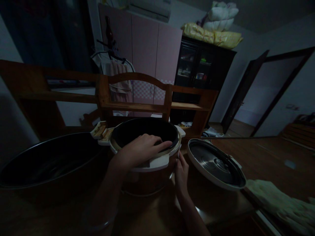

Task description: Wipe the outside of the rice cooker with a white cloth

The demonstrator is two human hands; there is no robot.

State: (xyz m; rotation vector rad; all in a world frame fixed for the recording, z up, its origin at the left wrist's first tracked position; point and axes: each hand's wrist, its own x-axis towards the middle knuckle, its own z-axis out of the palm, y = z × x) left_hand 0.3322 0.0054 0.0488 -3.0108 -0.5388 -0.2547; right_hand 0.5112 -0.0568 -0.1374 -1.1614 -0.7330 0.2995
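Observation:
An electric cooker [147, 180] with a pale rim and a dark inner pot [137, 126] stands on the table in front of me, its lid off. My left hand [144, 146] reaches over the cooker's near rim into the mouth of the pot. Its thumb is stretched to the right, apart from the fingers, whose bent tips are partly hidden. Lower down, at the cooker's right side, my right hand [181, 167] has its fingers closed on the edge by a thin white part [179, 150]. The round lid [216, 164] lies to the right, inner face up.
A large black basin [49, 160] stands close on the left. Behind the cooker rises a wooden shelf frame [135, 106]. Pale cloth [278, 200] lies at the lower right. Farther off are pink wardrobes [145, 49], a black cabinet [201, 68] and a doorway. The room is dim.

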